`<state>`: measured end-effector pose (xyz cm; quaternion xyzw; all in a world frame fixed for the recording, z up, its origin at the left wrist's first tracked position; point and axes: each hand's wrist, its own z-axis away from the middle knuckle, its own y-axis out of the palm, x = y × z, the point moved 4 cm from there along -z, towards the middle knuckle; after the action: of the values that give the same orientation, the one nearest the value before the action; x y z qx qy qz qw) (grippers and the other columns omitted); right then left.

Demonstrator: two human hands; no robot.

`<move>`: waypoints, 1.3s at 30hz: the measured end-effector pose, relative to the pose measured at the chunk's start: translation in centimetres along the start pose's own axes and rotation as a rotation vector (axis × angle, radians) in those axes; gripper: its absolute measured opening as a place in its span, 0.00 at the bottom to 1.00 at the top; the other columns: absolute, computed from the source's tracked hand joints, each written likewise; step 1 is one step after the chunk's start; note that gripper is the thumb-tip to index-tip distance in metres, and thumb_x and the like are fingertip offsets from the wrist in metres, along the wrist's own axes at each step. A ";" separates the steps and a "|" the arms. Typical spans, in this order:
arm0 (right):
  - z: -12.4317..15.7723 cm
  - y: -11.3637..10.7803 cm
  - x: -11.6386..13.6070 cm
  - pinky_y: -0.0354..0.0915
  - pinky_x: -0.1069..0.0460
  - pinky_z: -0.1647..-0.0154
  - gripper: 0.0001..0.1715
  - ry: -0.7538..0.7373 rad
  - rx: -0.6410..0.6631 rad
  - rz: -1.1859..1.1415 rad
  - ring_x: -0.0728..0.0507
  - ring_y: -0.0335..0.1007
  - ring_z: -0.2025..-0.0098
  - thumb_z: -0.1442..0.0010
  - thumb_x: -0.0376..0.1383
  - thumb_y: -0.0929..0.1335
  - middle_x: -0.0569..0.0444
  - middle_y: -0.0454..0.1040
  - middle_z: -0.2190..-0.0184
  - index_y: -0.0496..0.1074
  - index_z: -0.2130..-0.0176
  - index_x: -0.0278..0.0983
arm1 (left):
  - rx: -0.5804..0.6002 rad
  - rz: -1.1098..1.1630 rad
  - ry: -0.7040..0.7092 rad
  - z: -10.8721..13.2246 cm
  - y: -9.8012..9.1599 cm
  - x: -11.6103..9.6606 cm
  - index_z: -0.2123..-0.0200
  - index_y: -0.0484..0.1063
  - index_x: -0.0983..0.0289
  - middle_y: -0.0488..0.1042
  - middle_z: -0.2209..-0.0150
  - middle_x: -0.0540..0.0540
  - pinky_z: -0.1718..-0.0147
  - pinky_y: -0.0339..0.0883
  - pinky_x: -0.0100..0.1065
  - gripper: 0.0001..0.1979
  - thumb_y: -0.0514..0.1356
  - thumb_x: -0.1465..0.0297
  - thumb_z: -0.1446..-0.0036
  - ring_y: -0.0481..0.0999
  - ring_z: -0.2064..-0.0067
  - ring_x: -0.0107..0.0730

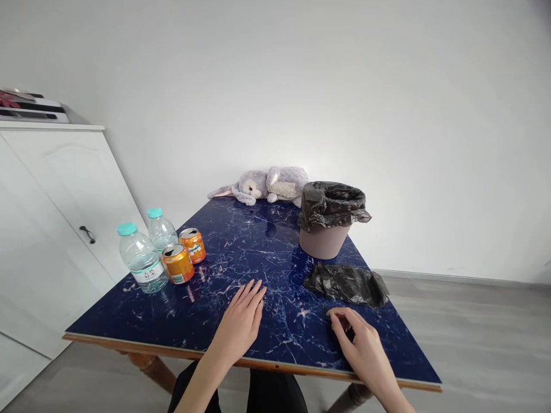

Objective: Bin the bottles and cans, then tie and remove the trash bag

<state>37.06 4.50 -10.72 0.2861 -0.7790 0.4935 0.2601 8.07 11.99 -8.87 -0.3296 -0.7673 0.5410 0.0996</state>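
Bare hands rest at the near side of a blue marble-patterned table (245, 241), the left hand (244, 315) palm down with its fingers stretched out and holding nothing, the right hand (359, 341) loosely curled, a gap between thumb and forefinger and nothing visible in its grasp. Just beyond the right fingertips, apart from them, lies a crumpled black plastic bag (348, 285), flattened on the tabletop toward the right edge. It looks feather-light, thin and limp, likely slick to the touch and easy to tear; a pinch on the loose edge nearest the hand would seem the surest hold. Behind it stands a mauve bin (323, 243), upright, its mouth draped with a black liner (316, 213); whether bag and bin touch is unclear. Across the table, to the left, two orange drink cans (177, 265) with opened tops stand beside two clear bottles (140, 252) with turquoise caps, all upright and well apart from the left hand. At the far end, a plush rabbit (253, 183) lies on its side before a pale wall (275, 86). A white cabinet (55, 183) flanks the table at left.
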 end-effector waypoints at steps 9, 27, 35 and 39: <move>-1.3 -2.2 1.3 0.76 0.50 0.60 0.19 -0.100 0.052 0.001 0.42 0.79 0.61 0.25 0.49 0.63 0.50 0.79 0.58 0.73 0.45 0.42 | -0.011 -0.003 -0.015 0.3 0.0 -0.1 0.31 0.67 0.55 0.66 0.29 0.54 0.30 0.63 0.54 0.22 0.48 0.62 0.23 0.63 0.27 0.46; -16.6 -15.1 4.3 0.57 0.22 0.32 0.49 -0.872 -0.117 0.698 0.20 0.56 0.30 0.32 0.49 0.70 0.35 0.47 0.27 0.45 0.24 0.43 | -0.035 0.020 -0.031 0.8 -0.6 -0.5 0.32 0.69 0.57 0.68 0.30 0.55 0.31 0.66 0.54 0.22 0.49 0.63 0.23 0.66 0.28 0.48; -22.3 -16.4 6.7 0.61 0.25 0.36 0.51 -0.875 -0.060 0.802 0.19 0.56 0.32 0.34 0.59 0.67 0.33 0.45 0.27 0.49 0.25 0.40 | -0.072 0.032 -0.021 0.9 -0.3 -0.3 0.32 0.69 0.57 0.69 0.31 0.56 0.32 0.66 0.54 0.22 0.50 0.64 0.24 0.66 0.29 0.48; -24.1 -15.9 8.5 0.59 0.25 0.35 0.55 -0.900 -0.035 0.819 0.19 0.56 0.32 0.37 0.65 0.66 0.33 0.49 0.27 0.51 0.26 0.38 | -0.083 0.035 -0.022 0.8 -0.2 -0.3 0.33 0.69 0.57 0.69 0.31 0.56 0.32 0.67 0.55 0.21 0.50 0.64 0.24 0.67 0.29 0.48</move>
<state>45.30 19.49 14.09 0.1395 -0.8673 0.3711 -0.3009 7.76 11.15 -8.96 -0.3407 -0.7842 0.5141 0.0681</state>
